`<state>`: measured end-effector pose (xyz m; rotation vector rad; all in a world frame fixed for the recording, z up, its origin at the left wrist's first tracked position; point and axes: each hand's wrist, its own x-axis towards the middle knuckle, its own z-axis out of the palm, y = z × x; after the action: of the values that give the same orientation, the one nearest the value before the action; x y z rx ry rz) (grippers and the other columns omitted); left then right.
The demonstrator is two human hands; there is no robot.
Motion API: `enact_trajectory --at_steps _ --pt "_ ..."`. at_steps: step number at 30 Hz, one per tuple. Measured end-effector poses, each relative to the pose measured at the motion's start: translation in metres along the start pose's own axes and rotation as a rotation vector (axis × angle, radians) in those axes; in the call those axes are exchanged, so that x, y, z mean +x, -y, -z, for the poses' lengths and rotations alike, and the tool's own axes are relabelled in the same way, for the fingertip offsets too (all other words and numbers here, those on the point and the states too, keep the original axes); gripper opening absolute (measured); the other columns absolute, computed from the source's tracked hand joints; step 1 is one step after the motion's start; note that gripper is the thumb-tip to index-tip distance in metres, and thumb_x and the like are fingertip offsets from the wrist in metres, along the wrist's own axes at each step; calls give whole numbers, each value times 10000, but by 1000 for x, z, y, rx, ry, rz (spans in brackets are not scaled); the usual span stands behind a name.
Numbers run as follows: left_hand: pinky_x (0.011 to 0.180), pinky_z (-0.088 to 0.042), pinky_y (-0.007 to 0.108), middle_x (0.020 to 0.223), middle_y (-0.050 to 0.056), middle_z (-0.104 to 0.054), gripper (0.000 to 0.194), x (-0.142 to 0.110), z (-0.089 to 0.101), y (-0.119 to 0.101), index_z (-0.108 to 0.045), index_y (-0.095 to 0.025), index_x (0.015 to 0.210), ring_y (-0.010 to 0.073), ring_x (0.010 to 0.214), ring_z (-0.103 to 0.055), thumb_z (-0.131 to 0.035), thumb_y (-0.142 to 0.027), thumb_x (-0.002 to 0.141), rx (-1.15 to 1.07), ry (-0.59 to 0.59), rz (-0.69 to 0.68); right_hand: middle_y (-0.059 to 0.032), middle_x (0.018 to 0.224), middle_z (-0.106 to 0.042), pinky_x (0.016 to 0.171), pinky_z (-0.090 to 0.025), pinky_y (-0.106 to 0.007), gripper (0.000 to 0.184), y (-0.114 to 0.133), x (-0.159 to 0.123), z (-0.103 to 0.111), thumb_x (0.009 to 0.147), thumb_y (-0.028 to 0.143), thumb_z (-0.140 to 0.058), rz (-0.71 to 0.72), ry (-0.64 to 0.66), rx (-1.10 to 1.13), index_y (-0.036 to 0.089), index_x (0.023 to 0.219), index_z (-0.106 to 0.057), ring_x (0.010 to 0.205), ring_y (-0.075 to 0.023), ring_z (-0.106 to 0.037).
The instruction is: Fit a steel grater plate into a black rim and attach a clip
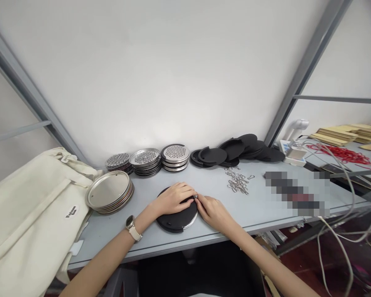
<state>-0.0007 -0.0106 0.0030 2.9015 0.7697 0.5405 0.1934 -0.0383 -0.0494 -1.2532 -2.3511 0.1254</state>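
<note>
A round black disc [177,220] with a silvery metal plate showing at its lower right edge lies flat on the grey table, below both my hands. My left hand [175,199] is closed over its upper part, with the fingertips gathered at the right rim. At that same rim, my right hand [212,211] pinches a small silvery clip [195,196], most of it hidden by the fingers. Loose metal snap clips [238,181] are scattered beyond my right hand.
Behind my hands stand stacks of perforated metal grater discs [145,159] [176,153] and a pile of black round covers [214,156]. Plain metal discs [108,189] are stacked at left beside a cream cloth bag [34,214]. A power strip [292,152] and cables are at right.
</note>
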Motion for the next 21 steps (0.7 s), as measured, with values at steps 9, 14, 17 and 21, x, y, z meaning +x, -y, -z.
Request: enact_trajectory --at_steps 9,14,17,21 --pt "912 -404 345 1073 62 -623 242 1 1 -1 -559 -185 1128 196 1011 -528 -456 -192 908 -17 -8 -3 -32 704 -618 554 -318 -262 244 1 0 0 975 252 -277 -4 10 -7 167 932 -502 594 -158 -571" --pt "912 -402 349 1080 61 -622 244 1 0 0 -556 -187 1131 198 1009 -529 -453 -192 910 -21 -8 -5 -35 706 -620 555 -316 -265 237 -1 0 -1 974 245 -282 0 8 -14 167 929 -501 599 -161 -574" --pt "914 -401 345 1084 61 -622 244 0 -1 0 -555 -187 1133 194 1011 -528 -454 -192 911 -21 -9 -9 -34 705 -619 558 -320 -265 239 -1 0 -1 974 245 -279 1 7 -7 167 938 -501 599 -162 -574" --pt "917 -400 339 1084 59 -622 241 0 0 0 -556 -182 1130 190 1012 -523 -461 -190 908 -14 0 -10 -36 729 -627 566 -331 -260 239 -1 0 -1 976 249 -275 1 12 7 167 964 -500 619 -160 -580"
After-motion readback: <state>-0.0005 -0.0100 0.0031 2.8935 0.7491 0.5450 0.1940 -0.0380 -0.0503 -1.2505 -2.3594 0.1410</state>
